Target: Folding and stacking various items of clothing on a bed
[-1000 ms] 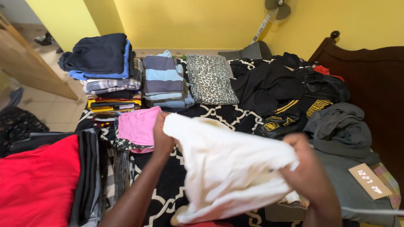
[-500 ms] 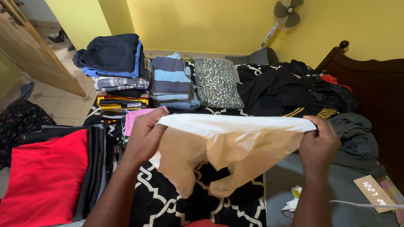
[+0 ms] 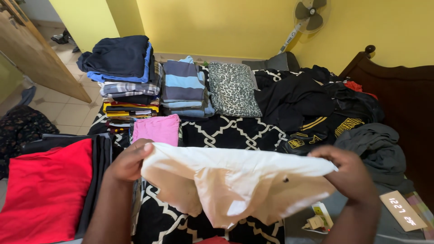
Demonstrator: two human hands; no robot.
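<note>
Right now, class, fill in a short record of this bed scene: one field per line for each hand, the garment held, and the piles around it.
Left hand: grips the left edge of the cream garment
Right hand: grips its right edge
Garment state: stretched between both hands above the black-and-white bedcover
Behind left hand: folded pink cloth
Far left: folded red cloth
Back row: tall folded stack, striped stack, leopard-print piece
Right: loose dark clothes

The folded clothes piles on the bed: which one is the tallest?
The far-left pile, topped by a dark navy garment. It rises above the striped blue pile and the flat pink piece.
</note>
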